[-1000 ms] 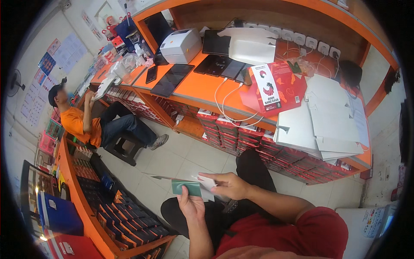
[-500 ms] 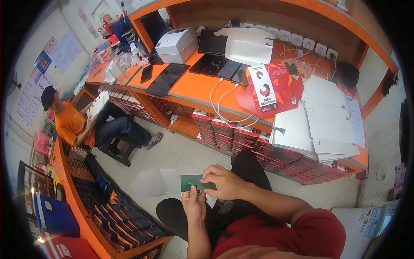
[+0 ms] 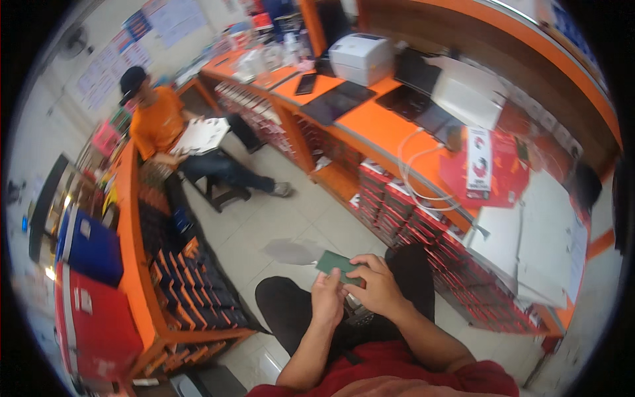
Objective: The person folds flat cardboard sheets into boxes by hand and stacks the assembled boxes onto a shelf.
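Observation:
A small flat green rectangle, like a card or a cut piece of stiff sheet, is held between my two hands above my lap. My left hand pinches its lower edge with the thumb on top. Fingers of my right hand are closed over its right end and hide that part. Just beyond the green piece, a blurred pale sheet shows low over the floor; I cannot tell what it rests on.
At right, an orange counter carries a white printer, phones, a red carton and stacked white card blanks. Orange shelving stands left, with blue and red boxes. A seated person holds a white sheet.
My view has turned left, so the room sits farther right in the picture. The green piece is now tilted, still in both hands. The seated person's white sheet has come down to the lap.

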`<state>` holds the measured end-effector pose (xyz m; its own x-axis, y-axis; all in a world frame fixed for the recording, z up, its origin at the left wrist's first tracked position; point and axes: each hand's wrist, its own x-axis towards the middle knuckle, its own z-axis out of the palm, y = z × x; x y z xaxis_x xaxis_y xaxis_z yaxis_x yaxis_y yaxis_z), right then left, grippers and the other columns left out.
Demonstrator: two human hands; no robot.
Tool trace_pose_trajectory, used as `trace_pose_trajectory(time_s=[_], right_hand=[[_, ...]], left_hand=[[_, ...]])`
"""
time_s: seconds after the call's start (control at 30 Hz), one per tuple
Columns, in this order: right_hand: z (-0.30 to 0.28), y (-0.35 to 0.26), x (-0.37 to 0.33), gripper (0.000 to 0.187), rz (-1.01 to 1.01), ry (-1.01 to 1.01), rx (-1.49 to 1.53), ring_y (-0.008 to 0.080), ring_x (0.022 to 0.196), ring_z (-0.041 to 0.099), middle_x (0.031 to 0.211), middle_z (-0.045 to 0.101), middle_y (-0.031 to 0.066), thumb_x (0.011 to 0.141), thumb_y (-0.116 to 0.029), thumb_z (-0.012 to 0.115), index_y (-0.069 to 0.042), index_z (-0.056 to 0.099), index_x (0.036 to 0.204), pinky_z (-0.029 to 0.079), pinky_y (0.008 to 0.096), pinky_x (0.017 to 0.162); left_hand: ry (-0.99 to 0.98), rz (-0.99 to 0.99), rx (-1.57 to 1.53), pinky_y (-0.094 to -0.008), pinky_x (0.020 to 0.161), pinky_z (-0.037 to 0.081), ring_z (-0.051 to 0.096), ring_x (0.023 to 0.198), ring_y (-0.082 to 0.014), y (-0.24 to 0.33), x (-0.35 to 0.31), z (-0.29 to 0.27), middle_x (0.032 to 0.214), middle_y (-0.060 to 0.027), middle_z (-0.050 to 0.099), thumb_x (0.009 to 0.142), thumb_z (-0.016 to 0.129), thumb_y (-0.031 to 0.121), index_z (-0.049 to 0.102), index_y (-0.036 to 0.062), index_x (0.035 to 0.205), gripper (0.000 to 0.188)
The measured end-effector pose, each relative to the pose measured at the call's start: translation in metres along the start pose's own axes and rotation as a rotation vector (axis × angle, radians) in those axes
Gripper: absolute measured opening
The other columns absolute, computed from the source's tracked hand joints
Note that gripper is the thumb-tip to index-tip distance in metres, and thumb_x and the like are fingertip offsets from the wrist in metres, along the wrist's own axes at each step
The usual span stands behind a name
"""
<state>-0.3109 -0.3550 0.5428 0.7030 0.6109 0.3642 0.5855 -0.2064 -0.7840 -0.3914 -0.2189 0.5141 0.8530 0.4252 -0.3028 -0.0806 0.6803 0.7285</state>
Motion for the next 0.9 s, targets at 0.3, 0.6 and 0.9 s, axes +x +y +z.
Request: trace_pose_trajectory(time_s=[0.3, 0.6, 0.9], right_hand=[[-0.035, 0.013, 0.016, 0.034, 0.064, -0.047, 0.368, 0.0292, 0.124, 0.058, 0.134, 0.06, 0.0154, 0.087, -0.014, 0.078, -0.005, 0.076, 0.119, 0.047, 0.041, 0.103], [-0.029, 0.021, 0.032, 0.027, 0.172, 0.543, 0.136, 0.0332, 0.123, 0.054, 0.128, 0.058, 0.0178, 0.079, -0.008, 0.081, -0.003, 0.064, 0.1, 0.042, 0.0436, 0.105], [-0.043, -0.008, 0.034, 0.033, -0.168, -0.02, 0.139, 0.0351, 0.125, 0.057, 0.134, 0.061, 0.0195, 0.071, -0.013, 0.089, -0.006, 0.076, 0.1, 0.047, 0.0427, 0.1]], left_hand=[[-0.625, -0.219, 0.836, -0.0324, 0.065, 0.053, 0.068, 0.074, -0.0159, 0.071, -0.018, -0.001, 0.091, -0.0076, 0.072, 0.096, 0.072, 0.014, 0.059, 0.0017, 0.128, 0.036], [-0.222, 0.445, 1.342, -0.0482, 0.084, 0.051, 0.065, 0.098, -0.0427, 0.093, -0.041, 0.015, 0.105, -0.0189, 0.07, 0.083, 0.085, 0.019, 0.051, 0.0151, 0.142, 0.068], [-0.398, 0.852, 1.36, -0.06, 0.119, 0.032, 0.054, 0.101, -0.0303, 0.087, -0.028, 0.0, 0.109, -0.009, 0.054, 0.068, 0.078, -0.003, 0.072, 0.0148, 0.12, 0.055]])
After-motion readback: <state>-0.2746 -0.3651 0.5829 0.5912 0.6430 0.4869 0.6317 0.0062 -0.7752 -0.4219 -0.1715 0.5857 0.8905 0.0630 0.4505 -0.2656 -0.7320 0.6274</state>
